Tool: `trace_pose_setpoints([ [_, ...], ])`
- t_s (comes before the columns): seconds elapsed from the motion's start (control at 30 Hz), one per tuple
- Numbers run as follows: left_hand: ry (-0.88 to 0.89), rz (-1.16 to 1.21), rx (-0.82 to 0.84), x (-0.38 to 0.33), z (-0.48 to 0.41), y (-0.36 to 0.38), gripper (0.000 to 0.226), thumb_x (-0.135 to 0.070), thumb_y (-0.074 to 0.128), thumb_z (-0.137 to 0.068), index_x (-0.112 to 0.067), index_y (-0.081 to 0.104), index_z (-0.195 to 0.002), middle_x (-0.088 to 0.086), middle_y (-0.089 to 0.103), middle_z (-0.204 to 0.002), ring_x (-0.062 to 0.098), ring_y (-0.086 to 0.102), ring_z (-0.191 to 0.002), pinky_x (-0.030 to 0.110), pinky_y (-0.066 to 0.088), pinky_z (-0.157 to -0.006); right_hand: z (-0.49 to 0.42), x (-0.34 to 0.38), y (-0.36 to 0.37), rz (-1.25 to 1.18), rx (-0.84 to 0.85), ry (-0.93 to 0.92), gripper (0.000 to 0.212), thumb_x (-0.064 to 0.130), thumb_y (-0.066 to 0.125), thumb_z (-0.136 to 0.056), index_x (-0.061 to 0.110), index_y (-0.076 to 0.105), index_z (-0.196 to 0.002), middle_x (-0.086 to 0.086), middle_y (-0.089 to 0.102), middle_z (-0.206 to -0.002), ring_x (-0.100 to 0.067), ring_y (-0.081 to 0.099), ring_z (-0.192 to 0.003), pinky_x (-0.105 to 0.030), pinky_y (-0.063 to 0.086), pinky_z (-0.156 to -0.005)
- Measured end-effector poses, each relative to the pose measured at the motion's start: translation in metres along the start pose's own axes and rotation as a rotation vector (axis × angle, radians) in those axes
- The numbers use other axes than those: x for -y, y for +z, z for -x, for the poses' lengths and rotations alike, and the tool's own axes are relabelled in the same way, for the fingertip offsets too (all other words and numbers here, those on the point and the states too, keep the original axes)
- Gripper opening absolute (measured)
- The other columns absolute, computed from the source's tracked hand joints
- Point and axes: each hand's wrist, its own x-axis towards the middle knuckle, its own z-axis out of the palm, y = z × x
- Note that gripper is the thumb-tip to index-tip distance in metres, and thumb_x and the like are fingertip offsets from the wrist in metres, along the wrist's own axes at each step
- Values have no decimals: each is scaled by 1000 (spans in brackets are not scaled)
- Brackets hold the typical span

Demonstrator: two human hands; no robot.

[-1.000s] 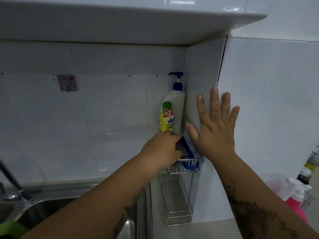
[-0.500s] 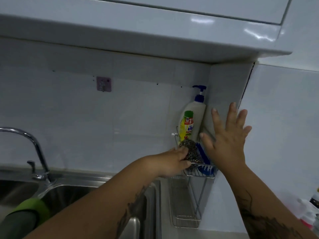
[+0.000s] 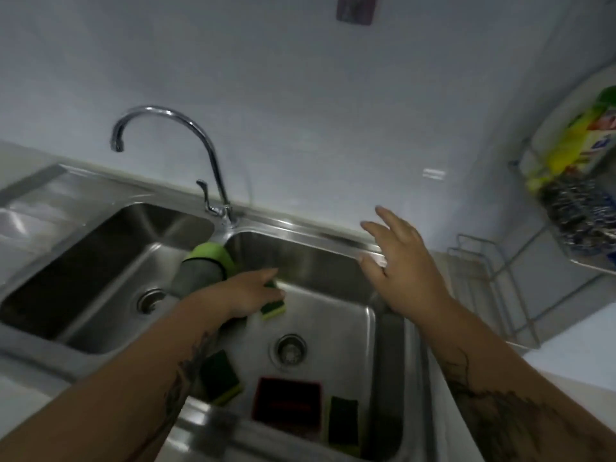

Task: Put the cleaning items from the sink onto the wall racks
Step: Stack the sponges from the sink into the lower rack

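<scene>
With the steel scourer [image 3: 580, 215] already on the wall rack [image 3: 590, 261], the left hand [image 3: 248, 295] closed its grip on 1 green sponge [image 3: 274, 303] in the sink [image 3: 333, 258], 2 more sponges [image 3: 220, 375] and a red box [image 3: 286, 405] lying nearer than that grip, while the right hand [image 3: 405, 261] hovered open and empty.

Green-and-yellow sponge [image 3: 274, 303] is sitting in the right basin under the left hand [image 3: 248, 293], two more sponges [image 3: 220, 375] [image 3: 343, 418] and a red tray [image 3: 287, 403] are lying near the front, steel scrubber [image 3: 576, 211] is resting in the wall rack [image 3: 590, 261].
</scene>
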Motion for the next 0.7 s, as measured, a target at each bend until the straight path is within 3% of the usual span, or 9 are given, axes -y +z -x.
trace_pose_setpoints([
  [0.1,-114,5,51,56,-13,8,59,-42,60,-90,-24,44,-144,3,47,-147,23,48,-129,25,38,-95,-1,9,71,-33,225,56,56,40,55,-90,23,45,-142,-1,27,-158,-23,24,-144,-39,25,-115],
  [0.27,-261,-152,290,120,-38,40,77,-48,61,-87,-24,29,-152,1,27,-160,24,34,-142,36,32,-115,-3,19,175,-92,487,161,55,37,59,-90,28,43,-142,-3,23,-159,-28,26,-143,-41,30,-113],
  [0.37,-268,-378,429,142,-54,58,76,-47,58,-90,-18,25,-153,6,25,-160,28,30,-143,37,32,-114,-5,20,228,-95,592,208,57,38,59,-90,26,42,-144,-7,22,-159,-30,24,-143,-42,28,-114],
  [0.5,-235,-568,508,159,-71,75,76,-45,69,-82,-11,39,-144,15,42,-143,31,49,-125,40,46,-102,-6,17,287,-92,673,254,60,38,57,-91,27,37,-147,-10,19,-159,-32,22,-143,-40,26,-115],
  [0.57,-239,-585,526,170,-75,87,85,-44,72,-79,-12,32,-147,16,32,-147,34,46,-126,42,47,-100,-7,16,310,-113,688,278,61,36,57,-91,26,35,-147,-11,20,-158,-33,26,-140,-41,30,-114],
  [0.7,-238,-637,577,181,-75,101,108,-48,69,-81,-16,-3,-156,16,-11,-162,43,7,-147,51,27,-116,-11,13,349,-113,722,300,70,41,57,-87,32,27,-149,-9,19,-158,-34,31,-136,-46,39,-107],
])
